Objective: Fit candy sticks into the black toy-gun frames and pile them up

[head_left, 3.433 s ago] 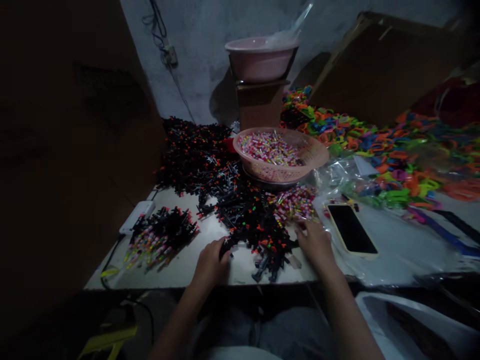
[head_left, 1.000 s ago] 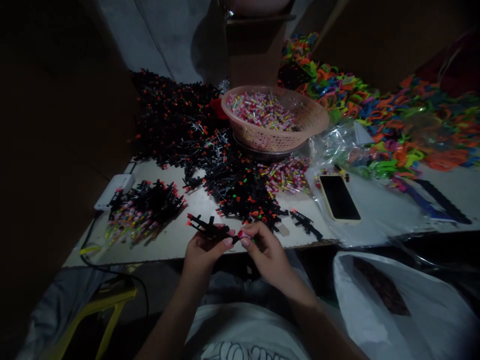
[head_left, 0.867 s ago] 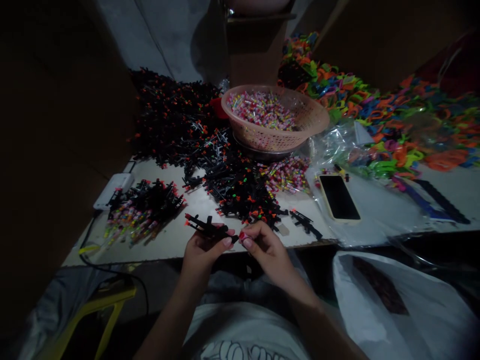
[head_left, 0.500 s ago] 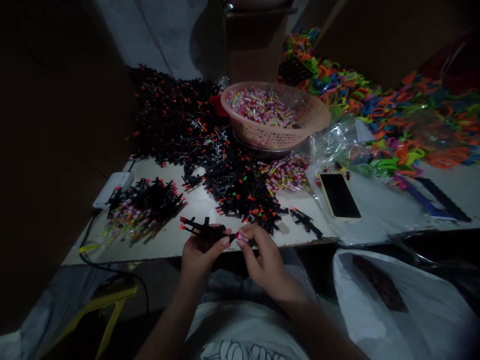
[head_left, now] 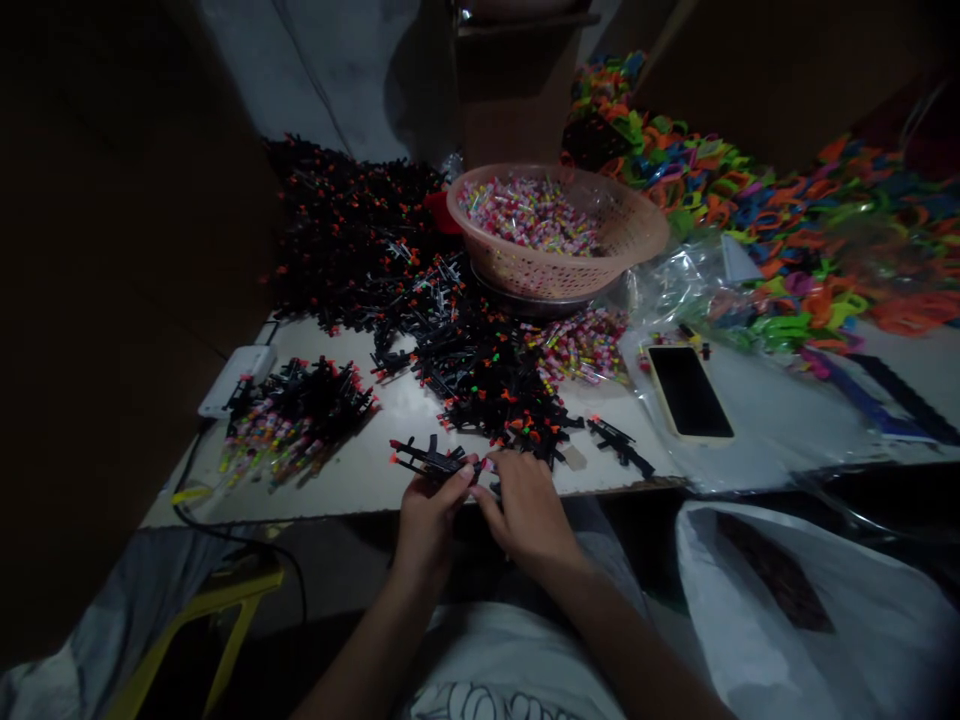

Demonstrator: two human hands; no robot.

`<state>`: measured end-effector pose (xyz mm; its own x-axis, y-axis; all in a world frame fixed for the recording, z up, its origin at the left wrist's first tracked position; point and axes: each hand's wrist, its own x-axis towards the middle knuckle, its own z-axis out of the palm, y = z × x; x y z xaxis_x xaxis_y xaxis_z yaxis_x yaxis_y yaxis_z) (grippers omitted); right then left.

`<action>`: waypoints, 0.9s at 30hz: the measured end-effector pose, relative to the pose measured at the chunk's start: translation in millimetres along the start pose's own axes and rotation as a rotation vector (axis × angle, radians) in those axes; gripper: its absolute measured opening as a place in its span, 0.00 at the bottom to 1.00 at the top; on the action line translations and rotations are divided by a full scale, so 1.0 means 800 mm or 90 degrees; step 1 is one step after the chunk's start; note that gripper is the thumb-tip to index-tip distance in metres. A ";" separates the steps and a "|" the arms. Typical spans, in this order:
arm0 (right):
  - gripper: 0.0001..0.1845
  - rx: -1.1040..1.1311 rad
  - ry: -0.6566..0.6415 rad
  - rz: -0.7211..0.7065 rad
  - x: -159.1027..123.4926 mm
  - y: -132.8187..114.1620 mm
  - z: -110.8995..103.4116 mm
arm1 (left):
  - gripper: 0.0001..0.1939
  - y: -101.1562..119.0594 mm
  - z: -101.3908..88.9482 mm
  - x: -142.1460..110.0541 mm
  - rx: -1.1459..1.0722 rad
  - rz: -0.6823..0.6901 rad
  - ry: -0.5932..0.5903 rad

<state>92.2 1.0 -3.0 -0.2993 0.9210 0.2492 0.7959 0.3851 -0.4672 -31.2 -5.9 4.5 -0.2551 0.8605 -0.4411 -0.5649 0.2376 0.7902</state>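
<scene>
My left hand (head_left: 433,518) is closed around black toy guns (head_left: 431,458) with orange-red tips pointing left; how many it holds I cannot tell. At their right end, my right hand (head_left: 525,500) has its fingers closed on a small pink tube (head_left: 487,465), mostly covered by the fingers. The two hands nearly touch, just over the table's front edge. Beyond them lies a heap of loose black toy guns (head_left: 495,385). One single toy gun (head_left: 621,445) rests to the right. On the left is a bundle of toy guns with colourful candy-filled tubes (head_left: 281,430) attached.
A pink perforated basket (head_left: 555,270) holds many small coloured tubes, with more loose tubes (head_left: 589,345) in front. A phone (head_left: 690,392) lies on clear plastic at the right. Bright plastic pieces (head_left: 787,220) are piled behind. A white sack (head_left: 720,590) hangs below the edge.
Both hands and the toy guns shift slightly right in view, partly with the camera. My right hand closes in on the guns' right end, and its fingers now cover more of the pink tube.
</scene>
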 end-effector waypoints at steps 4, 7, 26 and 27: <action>0.10 -0.019 0.003 -0.011 0.002 0.006 0.005 | 0.16 0.000 0.001 0.001 0.020 -0.015 -0.041; 0.11 -0.007 0.022 -0.040 0.003 0.012 0.009 | 0.17 0.000 0.000 0.001 0.019 -0.032 -0.046; 0.18 0.023 0.108 0.067 0.021 0.065 -0.030 | 0.19 0.081 -0.048 0.058 0.474 0.312 0.057; 0.17 -0.017 0.130 0.124 0.022 0.082 -0.037 | 0.19 0.099 -0.064 0.070 0.564 0.408 0.123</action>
<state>155.0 40.9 -3.8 -0.0288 0.9456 0.3241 0.8428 0.1973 -0.5008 -130.1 38.0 20.7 -0.4609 0.8729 0.1602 0.4571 0.0787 0.8859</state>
